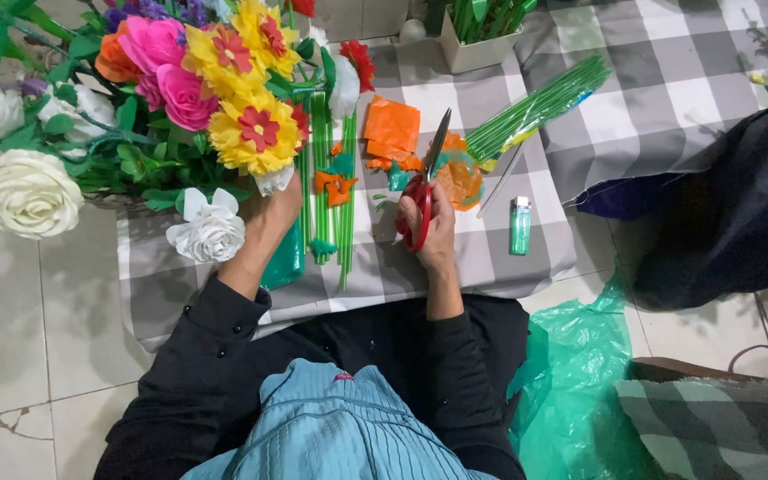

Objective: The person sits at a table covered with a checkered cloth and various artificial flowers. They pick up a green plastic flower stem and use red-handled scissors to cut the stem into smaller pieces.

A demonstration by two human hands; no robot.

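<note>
Gripping red-handled steel scissors (421,200) at frame centre, right hand (435,227) clenched through the loops; rigid, light, sharp; left hand (270,213) grasped flimsy yellow paper flowers (255,129)

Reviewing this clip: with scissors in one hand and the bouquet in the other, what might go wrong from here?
1. The right hand holds red-handled scissors with blades pointing away over orange paper scraps; a slip might cut the wrong piece.
2. The left hand is partly hidden under the paper flowers, so stems may topple.

Long black sleeves cover both arms, with a light blue ribbed garment at the chest.
</note>
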